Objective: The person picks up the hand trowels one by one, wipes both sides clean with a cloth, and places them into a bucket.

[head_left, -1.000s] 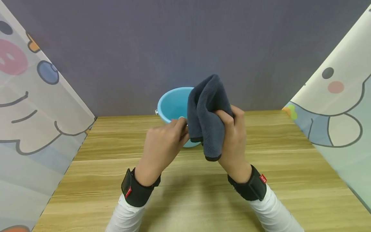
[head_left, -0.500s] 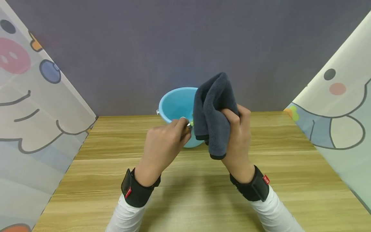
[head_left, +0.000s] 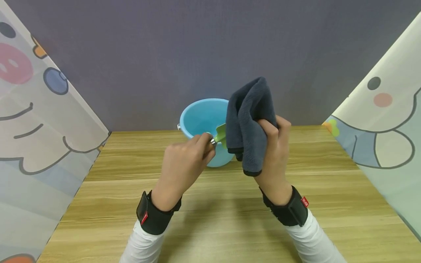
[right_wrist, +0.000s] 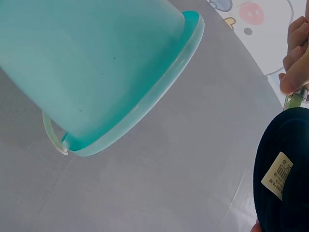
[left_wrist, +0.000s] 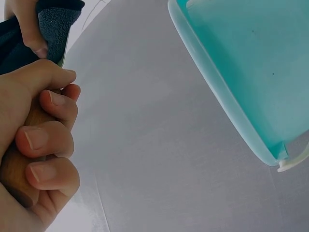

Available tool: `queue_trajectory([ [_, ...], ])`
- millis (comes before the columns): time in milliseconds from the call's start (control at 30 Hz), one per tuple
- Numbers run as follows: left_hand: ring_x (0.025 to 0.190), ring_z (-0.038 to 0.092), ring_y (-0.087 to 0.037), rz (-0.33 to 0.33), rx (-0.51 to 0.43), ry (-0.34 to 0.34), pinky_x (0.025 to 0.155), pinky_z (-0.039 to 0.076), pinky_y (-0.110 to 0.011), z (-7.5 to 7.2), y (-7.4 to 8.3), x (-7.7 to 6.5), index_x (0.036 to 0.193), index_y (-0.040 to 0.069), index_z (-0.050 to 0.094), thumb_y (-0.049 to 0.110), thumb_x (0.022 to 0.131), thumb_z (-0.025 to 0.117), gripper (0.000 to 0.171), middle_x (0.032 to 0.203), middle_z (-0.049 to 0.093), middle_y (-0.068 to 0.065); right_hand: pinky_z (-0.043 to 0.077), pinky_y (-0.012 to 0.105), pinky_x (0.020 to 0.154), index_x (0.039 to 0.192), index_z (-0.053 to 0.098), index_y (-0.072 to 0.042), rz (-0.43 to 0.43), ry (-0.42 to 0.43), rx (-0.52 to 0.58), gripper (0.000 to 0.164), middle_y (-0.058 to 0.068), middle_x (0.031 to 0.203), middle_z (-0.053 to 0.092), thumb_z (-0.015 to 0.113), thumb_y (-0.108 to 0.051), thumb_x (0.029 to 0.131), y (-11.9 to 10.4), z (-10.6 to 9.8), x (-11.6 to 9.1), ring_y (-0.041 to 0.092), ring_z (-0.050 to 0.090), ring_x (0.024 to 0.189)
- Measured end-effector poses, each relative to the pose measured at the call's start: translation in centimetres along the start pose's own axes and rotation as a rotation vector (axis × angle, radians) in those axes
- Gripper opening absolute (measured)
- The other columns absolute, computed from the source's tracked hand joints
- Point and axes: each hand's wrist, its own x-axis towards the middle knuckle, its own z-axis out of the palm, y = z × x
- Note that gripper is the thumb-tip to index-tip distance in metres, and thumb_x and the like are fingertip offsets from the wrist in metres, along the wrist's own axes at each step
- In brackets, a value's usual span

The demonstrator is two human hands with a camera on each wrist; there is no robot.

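My left hand [head_left: 185, 157] grips the wooden handle [left_wrist: 21, 174] of a small garden trowel, its fingers curled round it. A metal collar joins that handle to the trowel's green blade [head_left: 221, 133]. Folded over the far part of the blade is a dark blue-grey cloth [head_left: 250, 120] with black edging, which hides the tip. My right hand [head_left: 275, 153] clasps this cloth from the right side. In the right wrist view a white label [right_wrist: 277, 175] shows on the cloth. Both hands are held up in front of a light blue bucket [head_left: 219, 157].
The bucket stands at the table's back edge, with a pale carry handle [right_wrist: 52, 135] at its side. Behind it rises a grey wall [head_left: 148, 65]. Panels with cartoon prints [head_left: 381, 109] flank the wood-grain table [head_left: 125, 175] on both sides.
My right hand and the cloth have slid to the right, away from my left hand. More of the trowel's collar and green blade now shows. My left hand has stayed almost still.
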Motion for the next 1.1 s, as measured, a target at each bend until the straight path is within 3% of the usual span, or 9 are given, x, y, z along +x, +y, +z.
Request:
queue_trajectory([
  [267, 0.044, 0.026, -0.006, 0.0, -0.008, 0.009, 0.042, 0.018, -0.02, -0.1, -0.1, 0.1, 0.084, 0.007, 0.059, 0.006, 0.085, 0.072, 0.013, 0.057, 0.041, 0.006, 0.045, 0.053, 0.082, 0.122, 0.052, -0.004, 0.012, 0.029, -0.011, 0.04, 0.03, 0.116, 0.049, 0.067, -0.023, 0.089, 0.5, -0.2, 0.3, 0.043, 0.053, 0.097],
  [767, 0.045, 0.024, -0.005, -0.017, -0.006, 0.002, 0.043, 0.016, -0.02, -0.1, -0.3, 0.1, 0.079, 0.009, 0.054, 0.006, 0.084, 0.07, 0.017, 0.056, 0.039, 0.006, 0.045, 0.054, 0.086, 0.121, 0.053, -0.005, 0.032, 0.046, -0.028, 0.041, 0.03, 0.116, 0.049, 0.069, -0.027, 0.091, 0.8, -0.5, 0.7, 0.043, 0.052, 0.102],
  [1100, 0.047, 0.02, -0.007, -0.084, -0.016, -0.056, 0.045, 0.013, -0.02, -0.2, -0.7, -0.1, 0.076, 0.01, 0.051, 0.006, 0.085, 0.068, 0.019, 0.057, 0.036, 0.006, 0.046, 0.053, 0.09, 0.123, 0.054, -0.007, 0.079, 0.013, -0.049, 0.046, 0.03, 0.117, 0.048, 0.067, -0.039, 0.095, 1.1, -0.7, 0.9, 0.042, 0.054, 0.105],
])
